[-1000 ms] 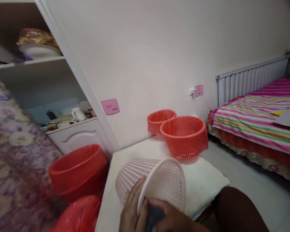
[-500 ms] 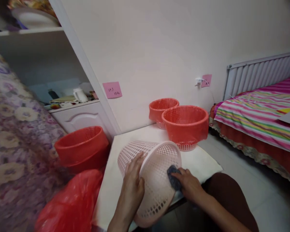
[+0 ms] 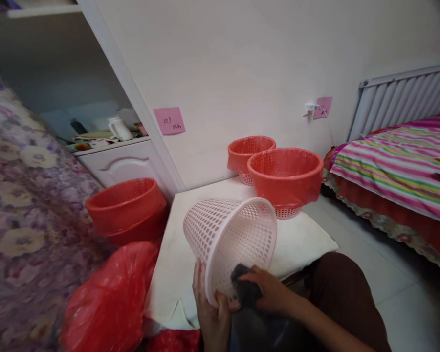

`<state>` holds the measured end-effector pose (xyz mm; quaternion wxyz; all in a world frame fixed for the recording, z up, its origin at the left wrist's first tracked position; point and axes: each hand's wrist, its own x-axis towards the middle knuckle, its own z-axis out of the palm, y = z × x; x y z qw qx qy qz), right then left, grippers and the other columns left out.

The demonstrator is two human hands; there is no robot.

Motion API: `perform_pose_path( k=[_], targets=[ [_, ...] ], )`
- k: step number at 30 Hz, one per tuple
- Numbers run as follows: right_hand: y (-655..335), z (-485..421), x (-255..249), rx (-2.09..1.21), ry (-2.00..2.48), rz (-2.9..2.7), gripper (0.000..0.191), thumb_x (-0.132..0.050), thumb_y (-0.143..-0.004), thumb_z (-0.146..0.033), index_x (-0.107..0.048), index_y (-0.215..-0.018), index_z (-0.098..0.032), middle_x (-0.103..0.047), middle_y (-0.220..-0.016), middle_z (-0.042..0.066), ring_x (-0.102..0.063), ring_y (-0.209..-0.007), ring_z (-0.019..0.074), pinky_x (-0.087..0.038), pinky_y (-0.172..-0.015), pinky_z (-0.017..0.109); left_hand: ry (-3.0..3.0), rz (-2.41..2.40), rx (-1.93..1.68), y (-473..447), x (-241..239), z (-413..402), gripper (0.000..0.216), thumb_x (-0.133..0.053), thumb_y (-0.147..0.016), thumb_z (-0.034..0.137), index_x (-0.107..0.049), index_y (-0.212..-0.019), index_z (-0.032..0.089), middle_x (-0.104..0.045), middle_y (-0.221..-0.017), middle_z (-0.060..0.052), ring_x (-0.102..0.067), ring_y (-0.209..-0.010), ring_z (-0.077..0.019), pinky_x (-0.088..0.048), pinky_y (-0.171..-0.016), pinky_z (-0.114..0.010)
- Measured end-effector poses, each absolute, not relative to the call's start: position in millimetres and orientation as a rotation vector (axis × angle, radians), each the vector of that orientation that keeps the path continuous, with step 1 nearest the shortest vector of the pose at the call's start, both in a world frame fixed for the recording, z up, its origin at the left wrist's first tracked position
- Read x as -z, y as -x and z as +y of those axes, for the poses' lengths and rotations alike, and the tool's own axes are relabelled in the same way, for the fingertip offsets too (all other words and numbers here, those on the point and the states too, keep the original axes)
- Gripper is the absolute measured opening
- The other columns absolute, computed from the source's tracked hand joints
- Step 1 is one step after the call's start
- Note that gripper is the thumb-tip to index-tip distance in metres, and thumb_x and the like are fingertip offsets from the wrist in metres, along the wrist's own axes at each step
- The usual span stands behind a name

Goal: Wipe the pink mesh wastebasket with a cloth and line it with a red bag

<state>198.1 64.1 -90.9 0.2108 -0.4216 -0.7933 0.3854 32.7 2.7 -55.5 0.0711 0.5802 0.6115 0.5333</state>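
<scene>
A pale pink perforated basket (image 3: 227, 230) lies tilted on its side over the near edge of a white table (image 3: 304, 239), its mouth turned toward me. My left hand (image 3: 209, 305) grips its lower rim from the left, thumb on the edge. My right hand (image 3: 269, 293) is closed on a dark cloth (image 3: 245, 288) pressed inside the basket near the rim.
Two red-lined baskets (image 3: 286, 176) stand at the table's far end by the wall. Another red basket (image 3: 126, 208) and a red plastic bag (image 3: 108, 298) sit to the left, beside a floral cover (image 3: 25, 210). A striped bed (image 3: 399, 166) lies right.
My left hand slid from the basket's side down to its lower rim. The basket tipped up and its mouth turned more toward me. My right hand moved the cloth lower and leftward.
</scene>
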Motion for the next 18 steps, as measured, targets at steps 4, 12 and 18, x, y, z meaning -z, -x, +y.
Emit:
perform_pose_path(
  k=[4, 12, 18],
  targets=[
    [-161.5, 49.3, 60.8, -1.618, 0.532, -1.796, 0.07, -0.078, -0.058, -0.03, -0.063, -0.126, -0.024, -0.066, -0.12, 0.006, -0.059, -0.113, 0.0282, -0.041, -0.101, 0.039, -1.763, 1.805, -1.618, -25.6, 19.4, -4.4, 0.06, -0.038, -0.088, 0.008, -0.035, -0.144, 0.029, -0.037, -0.154, -0.002, -0.03, -0.145, -0.0205, -0.022, -0.122, -0.043],
    [-173.9, 53.9, 73.9, -0.826, 1.077, -2.622, 0.06, -0.07, -0.064, -0.021, -0.063, -0.122, -0.032, -0.062, -0.116, 0.008, -0.059, -0.1, 0.0299, -0.049, -0.081, 0.039, -2.224, 1.633, -1.349, 9.0, -12.4, 3.5, 0.067, -0.04, -0.08, 0.0, -0.039, -0.142, 0.026, -0.046, -0.146, -0.003, -0.038, -0.139, -0.0169, -0.027, -0.12, -0.038],
    [-232.6, 94.6, 71.7, -0.427, 1.55, -2.404, 0.065, -0.043, -0.074, 0.0, -0.052, -0.134, -0.022, -0.046, -0.134, 0.018, -0.044, -0.116, 0.0371, -0.046, -0.084, 0.047, -2.251, 1.559, -1.331, -0.1, -25.3, 21.6, 0.083, -0.037, -0.067, -0.008, -0.041, -0.141, 0.03, -0.047, -0.146, 0.001, -0.037, -0.139, -0.0136, -0.024, -0.121, -0.035]
  ],
)
